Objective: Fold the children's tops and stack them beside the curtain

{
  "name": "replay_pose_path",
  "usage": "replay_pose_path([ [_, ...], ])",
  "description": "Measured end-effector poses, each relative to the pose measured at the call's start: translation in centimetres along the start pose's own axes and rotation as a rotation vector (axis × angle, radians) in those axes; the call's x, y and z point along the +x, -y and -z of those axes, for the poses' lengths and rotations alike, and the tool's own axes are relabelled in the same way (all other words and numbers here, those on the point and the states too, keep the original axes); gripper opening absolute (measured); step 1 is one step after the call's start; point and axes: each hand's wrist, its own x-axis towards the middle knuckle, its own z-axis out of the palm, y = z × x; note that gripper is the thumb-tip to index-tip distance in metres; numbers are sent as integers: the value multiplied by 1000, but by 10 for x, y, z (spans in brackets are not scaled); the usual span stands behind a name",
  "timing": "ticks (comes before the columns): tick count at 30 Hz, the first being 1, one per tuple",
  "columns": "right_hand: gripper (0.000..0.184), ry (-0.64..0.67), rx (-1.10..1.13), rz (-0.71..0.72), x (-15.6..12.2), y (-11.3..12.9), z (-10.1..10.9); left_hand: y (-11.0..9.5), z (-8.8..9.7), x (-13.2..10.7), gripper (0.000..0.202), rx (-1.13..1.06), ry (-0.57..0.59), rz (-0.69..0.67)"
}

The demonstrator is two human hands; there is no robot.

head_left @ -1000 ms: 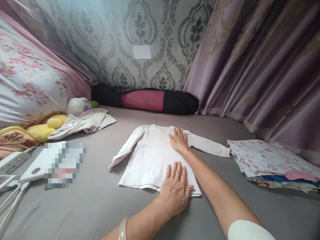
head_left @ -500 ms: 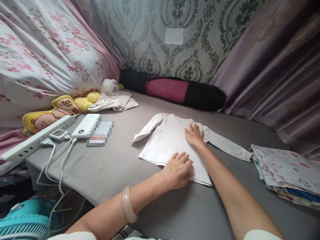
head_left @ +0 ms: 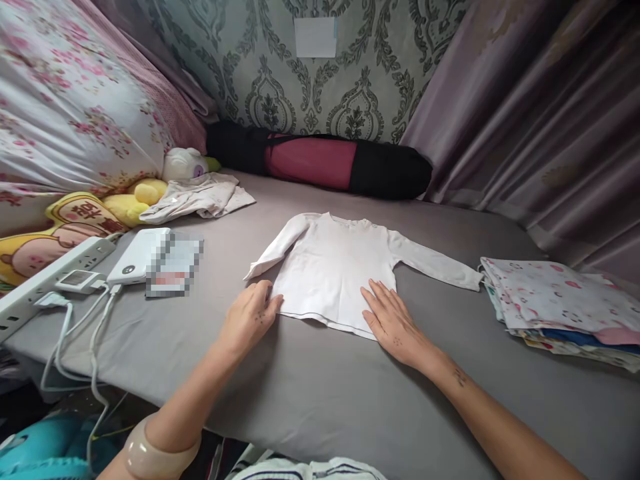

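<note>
A white long-sleeved shirt [head_left: 335,273] lies spread on the grey sheet, neckline away from me and both sleeves out to the sides. My left hand [head_left: 250,313] is at the left end of its hem, fingers bent and thumb against the corner, closed on the edge; the fingertips are partly hidden. Flat on the lower right of the shirt rests my right hand [head_left: 393,323], open, with its fingers stretched out. A pale bangle [head_left: 160,450] circles my left forearm.
Folded printed cloths [head_left: 560,300] are stacked at right. A power strip [head_left: 55,283], a white power bank [head_left: 137,257] with cables, plush toys [head_left: 133,203] and a crumpled light garment [head_left: 203,197] lie at left. A long black-and-red bag [head_left: 310,163] lies along the wall.
My left hand has moved left from the hem's middle to its left corner. My right hand has slid down from near the neckline to the lower right. The camera view has shifted.
</note>
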Motion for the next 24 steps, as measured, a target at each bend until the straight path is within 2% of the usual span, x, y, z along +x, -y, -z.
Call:
replay_pose_path([
  [2, 57, -10, 3, 1, -4, -1, -1, -3, 2, 3, 29, -32, 54, 39],
  [5, 58, 6, 10, -9, -5, 0, -1, -2, 7, 8, 34, -80, 104, 22],
  [11, 58, 44, 6, -19, -4, 2, 2, 9, 11, 13, 34, -114, 70, -55],
  [15, 52, 6, -26, -9, -1, 5, 11, 11, 13, 15, 34, -141, 108, -9],
  [20, 39, -32, -24, 11, 24, 21, 27, 23, 29, 22, 36, -165, 59, 122],
  [24, 57, 88, 59, 40, 60, 36, 22, 34, 38, 29, 37, -151, 0, 163],
])
